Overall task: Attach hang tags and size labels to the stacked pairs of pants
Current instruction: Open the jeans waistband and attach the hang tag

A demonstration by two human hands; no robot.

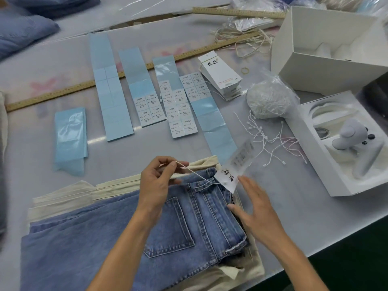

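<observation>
Blue jeans [117, 234] lie on top of a stack of cream pants [63, 198] at the table's near edge. My left hand [157, 181] pinches a thin white string [195, 173] that runs through a belt loop to a white hang tag [227, 177], which looks blurred. My right hand [256, 208] hovers with straight fingers just right of the waistband, below the tag. Blue backing strips with white size labels [180, 110] lie in a row beyond the pants. A pile of hang tags [220, 74] sits farther back.
Loose white tag strings [270, 139] and a bag of them [270, 99] lie to the right. Two white boxes [327, 49], one holding a game controller [352, 139], stand at the right. Wooden rulers [63, 91] cross the table. Folded blue garments [23, 30] sit at back left.
</observation>
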